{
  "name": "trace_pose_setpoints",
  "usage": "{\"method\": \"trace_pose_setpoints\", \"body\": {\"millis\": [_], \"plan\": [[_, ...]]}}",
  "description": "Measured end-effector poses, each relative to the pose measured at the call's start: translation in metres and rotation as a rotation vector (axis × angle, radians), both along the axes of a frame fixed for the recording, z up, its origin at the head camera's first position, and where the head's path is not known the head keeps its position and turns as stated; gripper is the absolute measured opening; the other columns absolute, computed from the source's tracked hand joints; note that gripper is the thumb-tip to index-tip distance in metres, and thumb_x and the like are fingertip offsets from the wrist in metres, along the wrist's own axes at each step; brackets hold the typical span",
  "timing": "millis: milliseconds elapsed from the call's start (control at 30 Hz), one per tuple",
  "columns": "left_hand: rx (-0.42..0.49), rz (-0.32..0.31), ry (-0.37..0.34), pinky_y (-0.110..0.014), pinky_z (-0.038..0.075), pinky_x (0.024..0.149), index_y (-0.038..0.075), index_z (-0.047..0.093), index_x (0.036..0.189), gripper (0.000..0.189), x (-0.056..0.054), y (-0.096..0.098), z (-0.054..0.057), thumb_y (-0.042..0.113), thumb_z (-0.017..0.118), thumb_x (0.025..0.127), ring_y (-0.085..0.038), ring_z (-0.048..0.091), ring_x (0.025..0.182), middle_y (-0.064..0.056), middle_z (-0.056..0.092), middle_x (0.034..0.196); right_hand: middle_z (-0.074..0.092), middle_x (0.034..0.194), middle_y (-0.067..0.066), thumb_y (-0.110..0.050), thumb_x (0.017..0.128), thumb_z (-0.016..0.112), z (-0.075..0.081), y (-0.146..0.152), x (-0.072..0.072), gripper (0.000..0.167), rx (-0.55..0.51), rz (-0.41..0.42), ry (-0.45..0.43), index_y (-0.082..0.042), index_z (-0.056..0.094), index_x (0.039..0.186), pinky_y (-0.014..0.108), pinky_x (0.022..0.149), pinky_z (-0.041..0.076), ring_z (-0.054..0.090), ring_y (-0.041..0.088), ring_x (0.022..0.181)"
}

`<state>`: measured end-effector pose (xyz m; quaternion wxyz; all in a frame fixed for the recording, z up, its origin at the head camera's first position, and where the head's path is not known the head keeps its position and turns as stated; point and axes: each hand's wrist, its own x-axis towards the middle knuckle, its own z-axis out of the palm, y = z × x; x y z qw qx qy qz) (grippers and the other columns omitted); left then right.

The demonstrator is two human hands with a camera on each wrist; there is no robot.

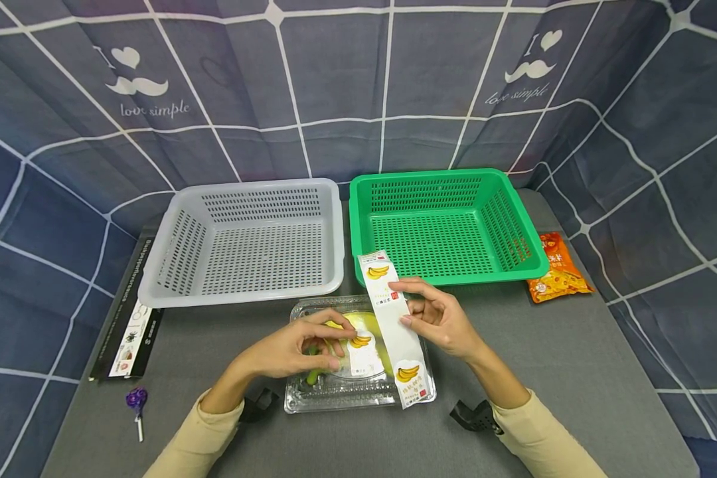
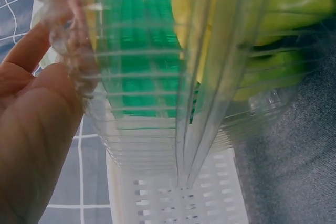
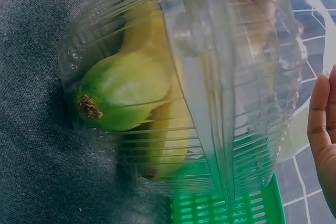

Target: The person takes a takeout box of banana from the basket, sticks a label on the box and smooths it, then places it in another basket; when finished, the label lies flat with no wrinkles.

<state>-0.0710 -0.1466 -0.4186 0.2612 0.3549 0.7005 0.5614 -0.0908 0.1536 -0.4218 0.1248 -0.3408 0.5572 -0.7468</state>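
A clear plastic clamshell box [image 1: 311, 398] lies closed in the middle of the table. Through its wall, yellow-green bananas [image 3: 126, 90] show in the right wrist view. On the lid lies a white label [image 1: 363, 362] with a banana print. My left hand [image 1: 305, 345] is over the lid's left part, its fingertips at the label's upper left edge. With thumb and fingers, my right hand [image 1: 439, 318] holds the right edge of a long strip of banana labels [image 1: 388, 315], slanting across the box's right side. In the left wrist view the fingertips are partly hidden behind the clear plastic.
Behind the box stand a light grey basket [image 1: 245, 295] at left and a green basket [image 1: 448, 273] at right. An orange snack packet [image 1: 558, 269] lies right of the green basket. Far left are a long black box [image 1: 125, 312] and a purple lollipop [image 1: 136, 399].
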Motion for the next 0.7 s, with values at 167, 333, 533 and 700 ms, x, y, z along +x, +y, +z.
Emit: {"method": "trace_pose_setpoints", "body": {"millis": [167,333,533,700], "plan": [[-0.038,0.003,0.009,-0.032,0.057,0.070,0.000,0.056,0.135,0.046,0.0002,-0.0004,0.0011,0.014,0.067,0.093,-0.014,0.062,0.095,-0.012,0.049,0.132,0.047,0.138,0.006,0.016,0.090,0.054,0.0003,-0.0002,0.0003,0.051,0.002,0.002,-0.004,0.008,0.045,0.139,0.029,0.069,0.059,0.069,0.015,0.098],[-0.074,0.009,0.032,-0.031,0.057,0.071,0.000,0.055,0.136,0.049,0.0015,-0.0010,0.0041,0.018,0.068,0.092,-0.016,0.063,0.095,-0.011,0.049,0.134,0.046,0.138,0.007,0.016,0.090,0.054,0.0004,-0.0003,0.0006,0.051,0.004,0.001,-0.004,0.006,0.046,0.139,0.029,0.069,0.059,0.069,0.015,0.098],[-0.094,0.058,0.120,-0.030,0.057,0.071,0.001,0.060,0.131,0.046,0.0038,-0.0005,0.0045,0.021,0.071,0.091,-0.012,0.064,0.090,-0.009,0.051,0.134,0.045,0.139,0.008,0.015,0.090,0.054,0.0004,-0.0003,0.0008,0.053,0.005,0.001,-0.003,-0.002,0.049,0.139,0.029,0.070,0.059,0.069,0.015,0.100],[-0.069,0.117,0.239,-0.033,0.055,0.080,0.006,0.065,0.125,0.041,0.0049,0.0027,0.0055,0.019,0.074,0.088,-0.015,0.062,0.096,-0.005,0.057,0.129,0.045,0.139,0.008,0.017,0.089,0.053,0.0002,0.0003,0.0006,0.053,0.010,0.001,0.005,0.000,0.049,0.139,0.029,0.069,0.059,0.069,0.015,0.100]]}}
